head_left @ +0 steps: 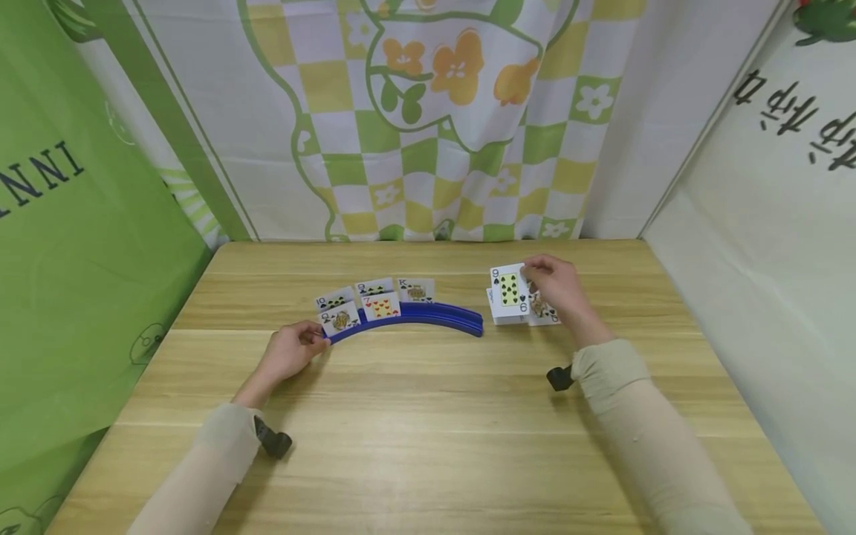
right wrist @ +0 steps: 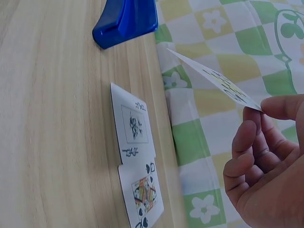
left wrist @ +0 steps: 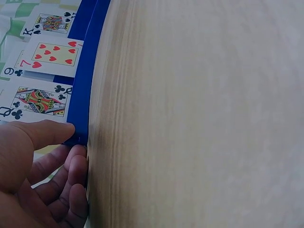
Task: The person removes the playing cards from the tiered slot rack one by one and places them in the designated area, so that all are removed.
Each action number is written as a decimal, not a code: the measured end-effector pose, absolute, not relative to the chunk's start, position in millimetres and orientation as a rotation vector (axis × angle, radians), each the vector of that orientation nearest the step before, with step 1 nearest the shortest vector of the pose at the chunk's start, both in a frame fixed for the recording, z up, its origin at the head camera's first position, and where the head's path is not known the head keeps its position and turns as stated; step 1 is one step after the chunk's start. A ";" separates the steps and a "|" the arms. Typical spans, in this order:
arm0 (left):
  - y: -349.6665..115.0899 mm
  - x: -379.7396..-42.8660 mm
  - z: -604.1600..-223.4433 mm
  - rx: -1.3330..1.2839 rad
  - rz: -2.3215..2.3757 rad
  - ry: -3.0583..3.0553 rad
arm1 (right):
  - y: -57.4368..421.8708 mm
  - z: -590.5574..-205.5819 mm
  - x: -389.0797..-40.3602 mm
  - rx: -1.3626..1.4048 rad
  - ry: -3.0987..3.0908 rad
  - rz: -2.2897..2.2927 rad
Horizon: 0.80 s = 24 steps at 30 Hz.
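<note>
My left hand [head_left: 292, 351] grips the left end of a curved blue card holder [head_left: 441, 315], thumb over its edge in the left wrist view. Front slots hold a queen of clubs [left wrist: 40, 100] and a seven of hearts [left wrist: 54, 56]. Behind them stand a ten [head_left: 334, 299], a nine of clubs [head_left: 374, 287] and a king of spades [head_left: 416, 290]. Between thumb and fingertips, my right hand [head_left: 555, 286] pinches a nine of spades [head_left: 510, 288] by its edge, raised over the table. Beneath it lie a black-and-white joker [right wrist: 133, 124] and a queen of spades [right wrist: 144, 195].
The wooden table [head_left: 428, 423] extends toward me from the holder. A checked curtain [head_left: 461, 171] hangs at its back edge, with a green cloth [head_left: 87, 260] on the left and a white cloth [head_left: 769, 245] on the right.
</note>
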<state>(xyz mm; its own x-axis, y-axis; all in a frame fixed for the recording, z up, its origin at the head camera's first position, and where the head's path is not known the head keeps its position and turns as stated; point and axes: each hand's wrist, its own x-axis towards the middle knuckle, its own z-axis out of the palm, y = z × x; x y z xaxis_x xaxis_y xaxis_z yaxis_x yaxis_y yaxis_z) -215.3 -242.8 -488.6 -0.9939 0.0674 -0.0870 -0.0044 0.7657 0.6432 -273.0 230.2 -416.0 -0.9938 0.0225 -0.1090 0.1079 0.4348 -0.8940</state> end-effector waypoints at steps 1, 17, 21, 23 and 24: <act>-242.7 -215.5 -488.5 0.049 1.041 2.852 | 231.6 -415.8 -273.2 0.126 2.588 -1.628; -244.0 -216.1 -490.3 0.054 1.040 2.857 | 251.0 -415.7 -276.7 0.216 2.632 -1.542; -243.7 -215.6 -489.9 0.054 1.039 2.857 | 257.1 -417.6 -278.1 0.240 2.638 -1.539; -243.6 -215.6 -489.9 0.050 1.041 2.855 | 260.5 -418.8 -279.0 0.254 2.640 -1.535; -243.5 -215.7 -489.8 0.047 1.043 2.853 | 262.2 -419.3 -279.5 0.264 2.640 -1.534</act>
